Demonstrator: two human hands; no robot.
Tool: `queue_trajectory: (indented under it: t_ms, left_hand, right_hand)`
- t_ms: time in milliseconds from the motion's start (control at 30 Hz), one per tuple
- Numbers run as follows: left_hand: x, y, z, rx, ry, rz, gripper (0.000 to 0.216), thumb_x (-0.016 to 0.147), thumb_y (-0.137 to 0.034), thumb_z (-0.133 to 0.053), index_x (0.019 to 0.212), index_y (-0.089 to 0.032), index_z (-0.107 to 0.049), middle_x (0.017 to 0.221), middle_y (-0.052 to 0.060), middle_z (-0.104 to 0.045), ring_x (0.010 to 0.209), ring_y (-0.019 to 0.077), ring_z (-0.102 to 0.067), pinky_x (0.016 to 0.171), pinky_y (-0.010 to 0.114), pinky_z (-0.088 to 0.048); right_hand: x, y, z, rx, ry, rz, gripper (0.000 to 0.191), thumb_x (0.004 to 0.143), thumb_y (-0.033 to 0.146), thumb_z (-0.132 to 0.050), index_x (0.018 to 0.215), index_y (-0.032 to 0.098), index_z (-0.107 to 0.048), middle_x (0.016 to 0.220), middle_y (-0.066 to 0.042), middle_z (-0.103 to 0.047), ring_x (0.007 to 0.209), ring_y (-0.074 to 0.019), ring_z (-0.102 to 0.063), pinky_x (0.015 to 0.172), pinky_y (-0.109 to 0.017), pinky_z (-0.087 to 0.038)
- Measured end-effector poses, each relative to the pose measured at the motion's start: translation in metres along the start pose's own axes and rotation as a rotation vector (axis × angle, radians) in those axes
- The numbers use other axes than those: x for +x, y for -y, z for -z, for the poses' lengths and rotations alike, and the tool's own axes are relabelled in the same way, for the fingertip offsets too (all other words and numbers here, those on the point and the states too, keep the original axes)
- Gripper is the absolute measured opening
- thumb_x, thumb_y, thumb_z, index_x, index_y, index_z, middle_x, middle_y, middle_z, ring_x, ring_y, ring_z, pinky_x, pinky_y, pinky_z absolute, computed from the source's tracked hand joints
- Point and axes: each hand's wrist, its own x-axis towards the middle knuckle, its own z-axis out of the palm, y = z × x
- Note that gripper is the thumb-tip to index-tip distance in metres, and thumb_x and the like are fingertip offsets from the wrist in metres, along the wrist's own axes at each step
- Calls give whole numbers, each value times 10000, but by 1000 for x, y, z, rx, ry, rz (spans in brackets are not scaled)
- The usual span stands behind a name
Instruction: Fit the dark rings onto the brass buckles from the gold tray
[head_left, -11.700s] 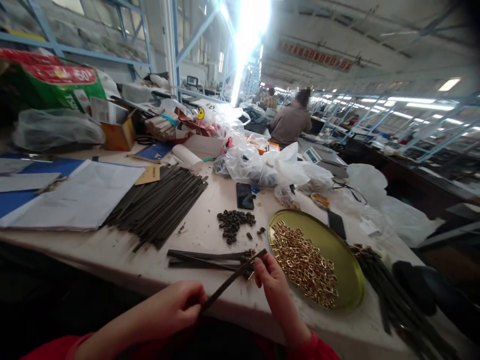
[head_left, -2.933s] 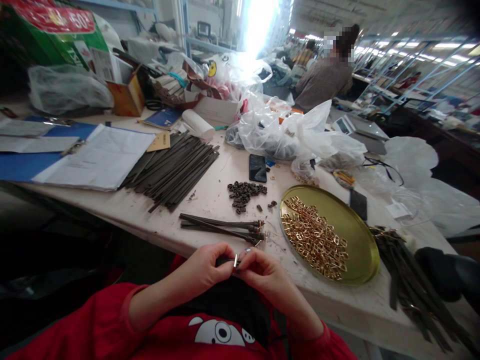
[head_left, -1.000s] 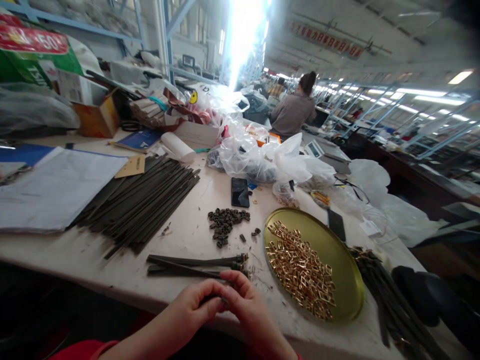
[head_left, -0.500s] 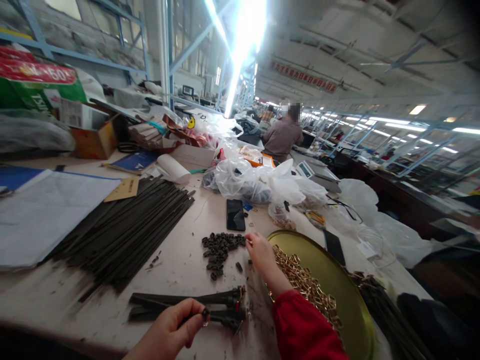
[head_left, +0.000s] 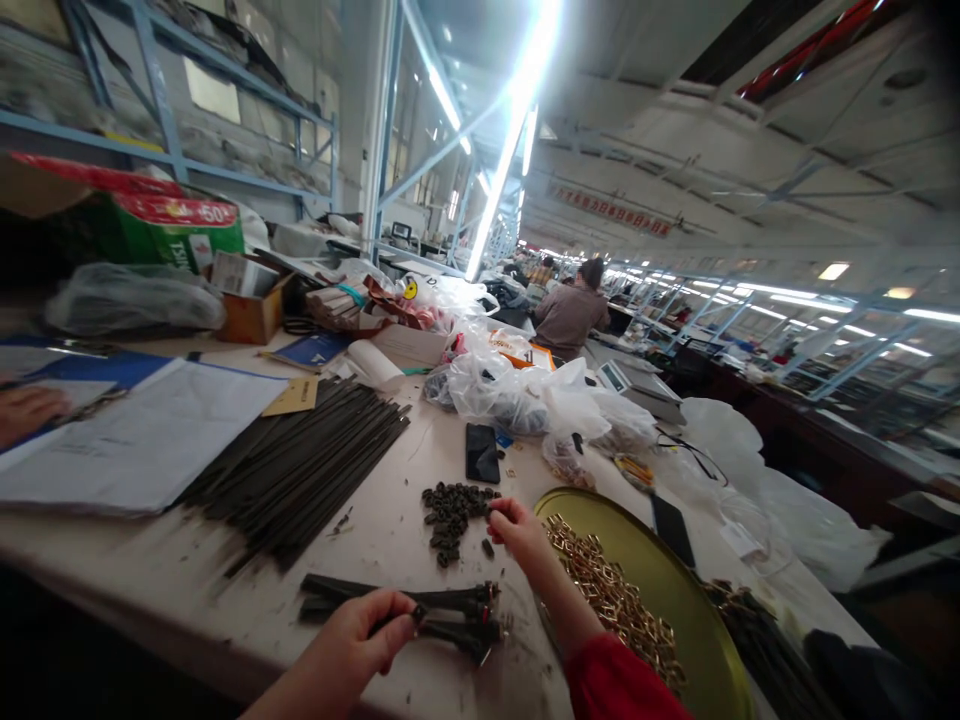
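Near the middle of the table (head_left: pixel 382 515), small dark loops (head_left: pixel 450 520) lie in a loose pile, with one loop apart just beside it. At the pile's right edge is the right hand (head_left: pixel 519 538), thumb and fingertips close together; whether they grip a loop I cannot tell. Nearer the front edge, the left hand (head_left: pixel 367 638) is closed, pinching a small dark piece (head_left: pixel 418 613) between thumb and forefinger, in front of a few dark straps (head_left: pixel 450 598) with metal at their ends.

Beyond the pile lies a phone (head_left: pixel 481 453). To the right, a round gold tray (head_left: pixel 660 570) holds a heap of gold buckles (head_left: pixel 622 615), partly behind the right forearm. To the left are many long dark strips (head_left: pixel 307 480), then white papers (head_left: pixel 180 430) and another person's hand (head_left: pixel 30 412). Farther back sit clear plastic bags (head_left: pixel 517 395) and a scale (head_left: pixel 637 385).
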Motion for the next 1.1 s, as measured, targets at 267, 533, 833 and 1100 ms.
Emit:
queue_trajectory:
  t_ms: [267, 533, 833, 1100]
  left_hand:
    - [6, -18, -1, -44, -51, -121, 320, 768, -430, -489, 724, -123, -565, 565, -44, -449, 535, 97, -388, 509, 204, -315]
    - [-8, -17, -3, 122, 32, -109, 234, 748, -331, -468, 672, -134, -570, 545, -50, -445, 522, 93, -400, 489, 192, -301]
    - [-5, -10, -12, 150, -31, -68, 239, 762, -346, -445, 675, -143, -537, 539, -51, -458, 516, 102, -423, 500, 204, -309]
    - [-4, -8, -23, 177, -134, -124, 237, 807, -307, -412, 706, -153, -562, 573, -36, -497, 574, 123, -468, 556, 218, -332]
  right_hand:
    - [-89, 42, -24, 796, 308, -112, 218, 740, 365, -623, 854, 184, -580, 700, 17, -577, 586, -87, -514, 600, -224, -431]
    - [-101, 39, -31, 784, 332, -165, 269, 719, 431, -615, 818, 183, -587, 629, 28, -551, 505, -75, -438, 498, -206, -363]
    - [-106, 29, -38, 344, 40, 89, 221, 771, 410, -552, 713, 198, -560, 592, 21, -546, 558, -132, -485, 532, -248, -381]
    - [-112, 15, -43, 132, -33, 149, 230, 836, 383, -473, 752, 183, -548, 627, 4, -576, 570, -142, -524, 535, -253, -418]
